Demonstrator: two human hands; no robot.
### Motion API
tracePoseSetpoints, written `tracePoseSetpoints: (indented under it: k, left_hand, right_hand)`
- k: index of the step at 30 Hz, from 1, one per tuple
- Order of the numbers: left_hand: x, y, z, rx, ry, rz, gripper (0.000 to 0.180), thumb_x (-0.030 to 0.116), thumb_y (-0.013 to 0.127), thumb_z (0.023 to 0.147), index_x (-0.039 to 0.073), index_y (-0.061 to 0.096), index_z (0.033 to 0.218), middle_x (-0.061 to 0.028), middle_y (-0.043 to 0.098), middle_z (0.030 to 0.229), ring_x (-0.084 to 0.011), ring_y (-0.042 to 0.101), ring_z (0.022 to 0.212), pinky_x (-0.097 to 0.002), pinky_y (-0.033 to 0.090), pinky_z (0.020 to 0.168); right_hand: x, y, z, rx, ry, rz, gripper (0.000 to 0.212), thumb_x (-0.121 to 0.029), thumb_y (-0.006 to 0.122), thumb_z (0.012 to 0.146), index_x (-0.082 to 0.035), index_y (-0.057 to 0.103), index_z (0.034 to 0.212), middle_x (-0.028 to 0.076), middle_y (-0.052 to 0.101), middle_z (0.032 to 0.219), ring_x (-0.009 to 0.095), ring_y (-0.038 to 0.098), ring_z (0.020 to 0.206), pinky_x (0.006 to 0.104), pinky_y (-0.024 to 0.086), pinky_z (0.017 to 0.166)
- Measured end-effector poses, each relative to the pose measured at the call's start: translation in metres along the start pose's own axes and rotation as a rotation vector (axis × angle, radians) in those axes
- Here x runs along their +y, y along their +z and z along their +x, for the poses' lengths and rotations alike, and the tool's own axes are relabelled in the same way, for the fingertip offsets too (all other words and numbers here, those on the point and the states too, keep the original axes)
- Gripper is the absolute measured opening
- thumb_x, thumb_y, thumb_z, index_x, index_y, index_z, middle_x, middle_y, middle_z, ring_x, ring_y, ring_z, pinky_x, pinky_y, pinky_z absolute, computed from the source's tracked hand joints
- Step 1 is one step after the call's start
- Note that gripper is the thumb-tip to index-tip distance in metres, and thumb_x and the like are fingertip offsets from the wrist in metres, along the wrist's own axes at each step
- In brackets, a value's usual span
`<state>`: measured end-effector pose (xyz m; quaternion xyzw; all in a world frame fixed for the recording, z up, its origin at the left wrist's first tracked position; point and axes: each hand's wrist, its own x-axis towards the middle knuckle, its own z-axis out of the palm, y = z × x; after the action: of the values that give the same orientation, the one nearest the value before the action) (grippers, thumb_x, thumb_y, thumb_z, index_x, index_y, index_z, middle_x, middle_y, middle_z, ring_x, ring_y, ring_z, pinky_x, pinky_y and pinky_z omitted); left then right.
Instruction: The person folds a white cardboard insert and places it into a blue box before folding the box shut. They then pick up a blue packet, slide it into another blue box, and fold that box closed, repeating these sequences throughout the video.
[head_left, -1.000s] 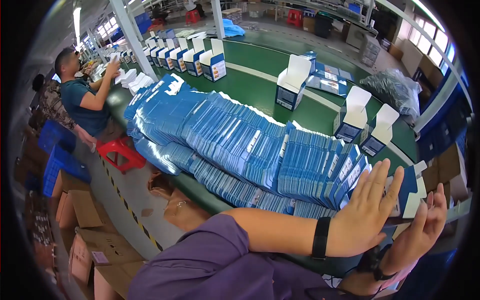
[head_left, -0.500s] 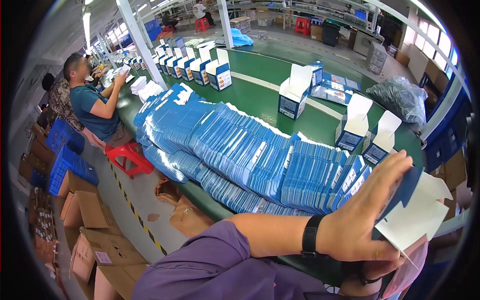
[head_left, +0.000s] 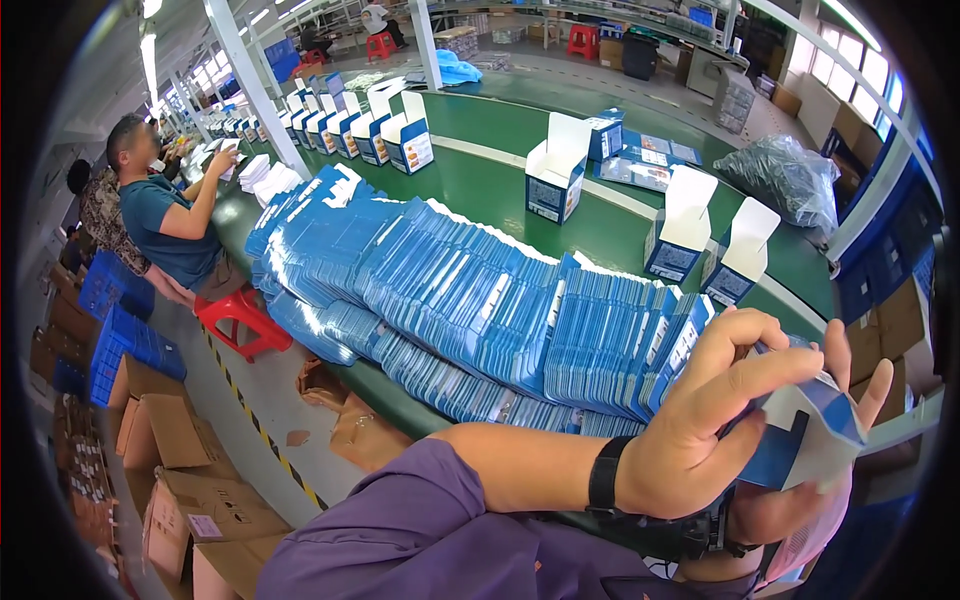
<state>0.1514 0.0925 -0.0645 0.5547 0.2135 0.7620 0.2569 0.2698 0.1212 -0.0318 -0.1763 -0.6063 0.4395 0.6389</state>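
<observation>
Blue-and-white carton [head_left: 798, 445]: is tilting between the two hands.
Left hand [head_left: 690, 430]: is pinching the carton, thumb in front, bent fingers over its top.
Right hand [head_left: 770, 515]: is reaching behind the carton, two fingers showing past it; its grip cannot be told.
Flat cartons [head_left: 480, 290]: are leaning in packed rows left of the left hand.
Three open boxes [head_left: 672, 255]: are standing beyond the left hand on the green worktop [head_left: 480, 190].

Print on flat blue cartons [head_left: 450, 290] and a pale label [head_left: 205, 526] on a brown box [head_left: 252, 518] is unreadable.
</observation>
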Motion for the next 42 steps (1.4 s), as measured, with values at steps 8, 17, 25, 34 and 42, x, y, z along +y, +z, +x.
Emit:
tracePoseSetpoints:
  k: [8,17,25,34,42]
  left_hand:
    - [-0.007,-0.005,-0.001,-0.062,0.242,0.270,0.046,-0.007,0.061,0.078,0.009,0.061,0.122,-0.0194,0.051,0.132,-0.0387,0.048,0.127,-0.0541,0.027,0.114]
    - [0.023,-0.005,0.028,-0.345,0.087,0.692,0.080,0.011,0.081,0.066,0.004,0.051,0.140,-0.0225,0.045,0.145,-0.0418,0.047,0.132,-0.0479,0.036,0.112]
    - [0.022,-0.003,0.035,0.134,-0.591,-0.381,0.067,0.041,0.064,0.092,0.001,0.046,0.142,-0.0221,0.042,0.147,-0.0304,0.047,0.134,-0.0440,0.042,0.108]
    - [0.020,-0.013,0.026,0.177,-0.310,-0.105,0.065,0.028,0.058,0.094,-0.001,0.034,0.147,-0.0223,0.046,0.143,-0.0325,0.046,0.133,-0.0453,0.040,0.109]
    - [0.013,-0.012,0.033,0.163,-0.268,-0.055,0.066,0.023,0.059,0.092,-0.003,0.033,0.147,-0.0258,0.045,0.143,-0.0375,0.044,0.136,-0.0501,0.038,0.111]
  right_hand:
    - [0.026,-0.024,-0.015,-0.069,-0.210,-0.003,0.016,-0.020,0.066,0.093,-0.014,0.051,0.090,0.017,0.054,0.131,0.040,0.046,0.136,0.0574,0.040,0.110]
    - [0.017,-0.033,0.014,-0.175,0.012,0.087,0.043,-0.007,0.061,0.091,-0.001,0.053,0.133,0.021,0.052,0.142,0.032,0.050,0.135,0.0451,0.037,0.113]
    - [0.000,-0.084,0.032,-0.542,0.000,-0.285,0.045,-0.013,0.062,0.095,-0.001,0.055,0.138,0.019,0.055,0.140,0.027,0.059,0.122,0.0380,0.045,0.101]
    - [0.149,-0.171,0.126,-0.073,0.251,-1.253,0.033,-0.021,0.050,0.096,0.004,0.071,0.101,0.024,0.073,0.097,0.037,0.071,0.088,0.0441,0.056,0.081]
    - [0.256,-0.222,0.131,-0.293,0.554,-1.429,0.041,-0.032,0.051,0.098,0.005,0.069,0.097,0.029,0.070,0.098,0.044,0.068,0.095,0.0490,0.053,0.086]
